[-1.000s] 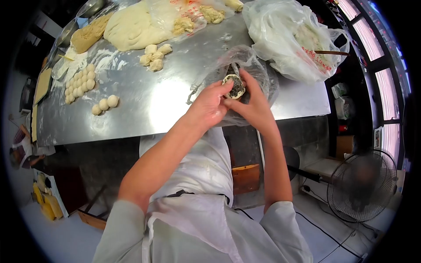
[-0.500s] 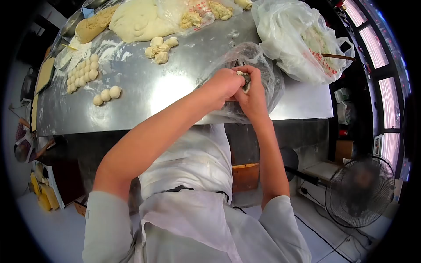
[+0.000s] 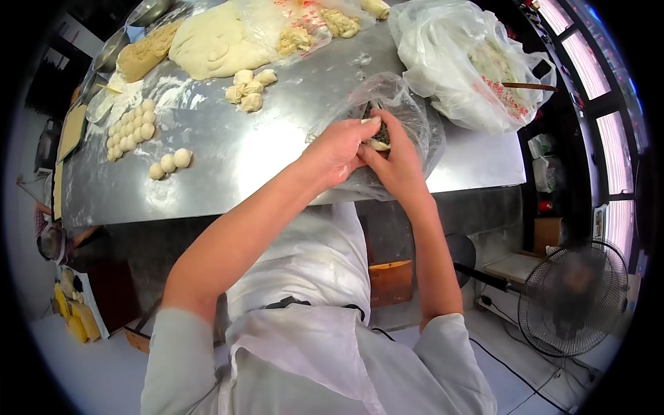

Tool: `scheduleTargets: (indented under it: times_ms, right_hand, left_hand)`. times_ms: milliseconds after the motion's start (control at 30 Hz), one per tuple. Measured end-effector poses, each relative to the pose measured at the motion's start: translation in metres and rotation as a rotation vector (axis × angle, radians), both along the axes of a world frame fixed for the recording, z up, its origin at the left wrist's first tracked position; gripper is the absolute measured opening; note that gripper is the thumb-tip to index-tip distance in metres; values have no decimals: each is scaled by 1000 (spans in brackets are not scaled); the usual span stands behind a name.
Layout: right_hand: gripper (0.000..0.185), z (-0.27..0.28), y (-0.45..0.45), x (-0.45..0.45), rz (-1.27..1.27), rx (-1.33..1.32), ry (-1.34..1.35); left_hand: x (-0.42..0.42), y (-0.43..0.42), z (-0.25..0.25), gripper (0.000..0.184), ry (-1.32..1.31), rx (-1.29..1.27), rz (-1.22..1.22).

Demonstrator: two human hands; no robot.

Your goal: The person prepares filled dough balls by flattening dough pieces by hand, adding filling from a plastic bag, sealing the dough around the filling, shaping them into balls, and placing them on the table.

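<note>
Over a clear plastic bag [image 3: 432,131] on the steel table, my two hands meet around a piece of pale dough [image 3: 377,144] with dark filling in it. My left hand [image 3: 340,149] has its thumb and fingers closed at the dough's left side. Curved round the far and right sides, my right hand [image 3: 398,155] grips it with thumb and fingers. Part of the dough is hidden by the fingers. To the left lie several small dough lumps [image 3: 249,90], a short row of dough balls [image 3: 167,164] and a block of smaller balls [image 3: 131,131].
A large dough slab [image 3: 214,45] and a tan dough log [image 3: 145,52] lie at the back left near metal bowls [image 3: 111,52]. A white plastic bag [image 3: 449,62] with a brown stick [image 3: 529,86] stands right. A fan [image 3: 573,297] is at lower right; another person [image 3: 52,238] is far left.
My hands have loosened slightly around the dough, and more of the dark filling shows. My left hand has shifted a little left and down. The whole view has tilted slightly.
</note>
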State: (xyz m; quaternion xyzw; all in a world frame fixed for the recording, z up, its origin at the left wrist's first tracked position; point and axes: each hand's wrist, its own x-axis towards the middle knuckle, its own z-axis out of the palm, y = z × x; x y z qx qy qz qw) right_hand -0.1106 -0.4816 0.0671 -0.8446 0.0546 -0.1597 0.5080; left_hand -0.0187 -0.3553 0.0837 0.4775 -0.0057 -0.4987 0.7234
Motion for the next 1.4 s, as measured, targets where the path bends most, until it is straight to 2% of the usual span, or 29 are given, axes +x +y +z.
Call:
scheduleTargets:
  times_ms: [167,267,367,433,467,500,533,567,600,667,700,800,900,1000,1200,1267,1300,1333,1367,1400]
  right_hand:
    - [52,-8,-1,4,-36,-106,-69]
    - [51,-11,-4,11,-28,-220,-158]
    - [46,-7,-1,6,-37,-143,-63]
    - [43,-8,-3,5,-39,-74,-101]
    - [43,-7,-3,4,-33,91,-120]
    - [44,-7,-3,2,-32,257,-140]
    - [44,-7,-2,1,-24,422,-155]
    - [59,-2,-4,-2,34,390,-65]
    - [66,-1,-2,0,75,319,-55]
    - [80,0,0,5,146,174,-43]
    - [93,-3,-1,4,133,166,-74]
    - [85,1,-1,-4,37,231,-113]
    - [69,3,7,-6,22,9,24]
    - [54,5,9,-4,-17,9,72]
    - [47,-1,13,6,-27,-144,-55]
    - [43,2,12,4,-17,-53,-121]
    - [45,7,12,0,1,70,-81]
    - [46,11,11,-5,9,191,-55]
    - [51,9,11,-8,38,300,-84]
    - [56,6,10,-10,78,408,-110]
  left_hand:
    - [-2,-2,12,25,-224,175,-131]
    - [0,-11,16,20,-366,295,-163]
    - [3,-13,15,21,-535,379,-269]
    - [4,-3,33,23,-218,212,-222]
    - [7,3,39,25,-65,127,-207]
    - [18,12,35,28,171,-89,-241]
    - [18,12,28,28,209,-104,-221]
    - [16,14,19,28,253,-121,-192]
    - [12,16,16,27,296,-138,-162]
    - [3,16,9,28,296,-117,-5]
    - [1,16,5,29,303,-117,43]
    - [-2,18,2,32,320,-184,95]
    - [-9,13,8,32,209,-96,76]
    - [-9,10,0,28,109,-84,6]
    - [-13,5,14,24,-139,194,-28]
    - [-4,17,10,28,-23,66,-87]
    - [-3,24,14,28,141,-96,-94]
    - [-1,32,30,31,268,-130,-137]
    - [4,40,26,35,308,-314,-224]
    - [4,44,25,38,362,-247,-210]
